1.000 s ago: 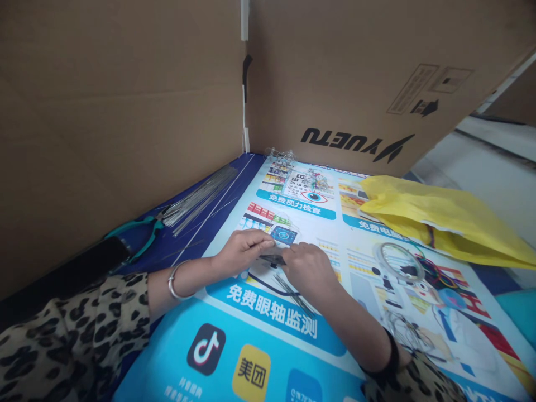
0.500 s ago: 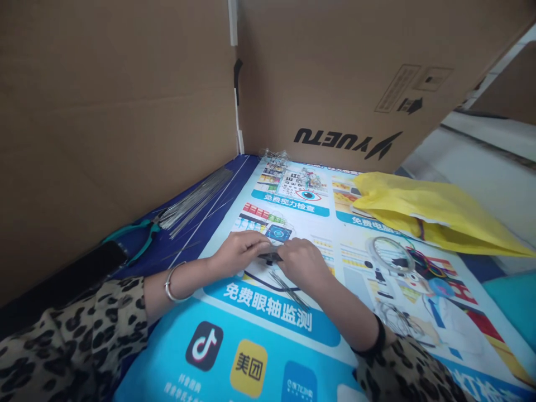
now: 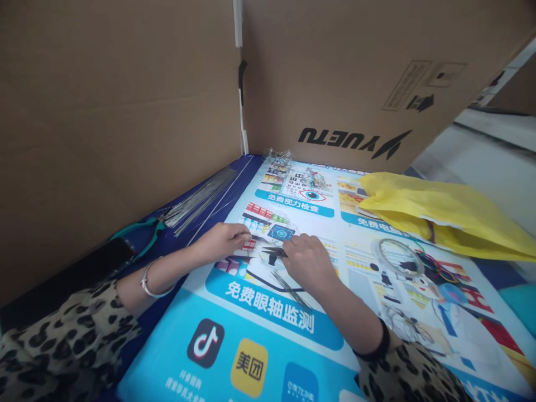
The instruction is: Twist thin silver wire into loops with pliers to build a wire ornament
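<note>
My right hand (image 3: 310,262) is closed around pliers, its palm hiding the handles. The dark pointed jaws of the pliers (image 3: 274,252) stick out to the left over the printed poster sheet (image 3: 176,329). To their left, my left hand (image 3: 224,243) is closed in a pinch on what looks like a thin wire (image 3: 256,238), only faintly visible. A gap separates the two hands. Below the jaws, several short wires (image 3: 291,290) lie in a loose bunch on the sheet, close to my right wrist.
A bundle of straight wires (image 3: 201,195) and teal-handled pliers (image 3: 146,234) lie at left, beside a black flat object (image 3: 96,262). Cardboard walls (image 3: 125,111) stand behind. At right are a yellow bag (image 3: 452,212), a clear ring-shaped roll (image 3: 400,257) and coloured cords (image 3: 439,268). Tangled wire pieces (image 3: 314,178) lie farther back.
My left hand has moved left, away from my right hand and the pliers. The jaws now show more clearly. The whole view has shifted slightly.
</note>
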`<state>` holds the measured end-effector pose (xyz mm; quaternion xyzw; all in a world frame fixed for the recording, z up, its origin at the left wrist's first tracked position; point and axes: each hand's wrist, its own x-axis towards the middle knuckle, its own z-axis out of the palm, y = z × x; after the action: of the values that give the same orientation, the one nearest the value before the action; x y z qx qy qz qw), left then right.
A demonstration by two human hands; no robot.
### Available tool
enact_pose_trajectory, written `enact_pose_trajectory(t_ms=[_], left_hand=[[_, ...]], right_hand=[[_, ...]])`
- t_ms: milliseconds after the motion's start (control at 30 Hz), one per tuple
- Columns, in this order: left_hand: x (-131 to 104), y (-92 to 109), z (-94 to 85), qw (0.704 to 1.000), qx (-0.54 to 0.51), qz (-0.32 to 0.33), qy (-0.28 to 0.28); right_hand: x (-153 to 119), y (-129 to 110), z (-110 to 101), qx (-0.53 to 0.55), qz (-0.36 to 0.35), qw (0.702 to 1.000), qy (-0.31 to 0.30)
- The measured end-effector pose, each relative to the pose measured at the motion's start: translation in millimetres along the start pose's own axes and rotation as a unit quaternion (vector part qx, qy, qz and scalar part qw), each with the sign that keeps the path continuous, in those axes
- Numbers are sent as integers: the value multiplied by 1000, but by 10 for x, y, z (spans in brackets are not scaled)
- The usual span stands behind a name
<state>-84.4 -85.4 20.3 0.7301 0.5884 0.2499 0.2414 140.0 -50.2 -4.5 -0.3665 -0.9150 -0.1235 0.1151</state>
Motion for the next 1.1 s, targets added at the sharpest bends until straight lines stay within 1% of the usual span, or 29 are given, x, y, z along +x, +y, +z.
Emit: enact_pose_trajectory(t_ms=[100,167,367,433,500,600,733,933,1100], left_hand=[[-49,-72,-33,999,34,-3,-7],[-91,-114,-33,999,43,21,-16],[-222,-146,47,987,6,162,-3],[-248,-139,87,980,16,199,1],[-261,-132,127,974,40,221,3],[-264,-119,175,968,70,239,2],[-261,-105,202,964,71,255,1],[-262,-106,210,962,72,263,1],[-267,-83,216,960,98,264,5]], right_hand=[[-5,-14,-68,-13,0,999,-35],[-6,-32,-136,-20,8,998,-66],[16,-133,-335,-19,27,989,-145],[35,-176,-376,-23,28,985,-171],[56,-214,-402,-31,31,980,-194],[88,-255,-430,-41,45,971,-232],[114,-291,-458,-45,55,959,-275],[100,-322,-452,-42,48,961,-269],[119,-335,-467,-31,45,957,-285]])
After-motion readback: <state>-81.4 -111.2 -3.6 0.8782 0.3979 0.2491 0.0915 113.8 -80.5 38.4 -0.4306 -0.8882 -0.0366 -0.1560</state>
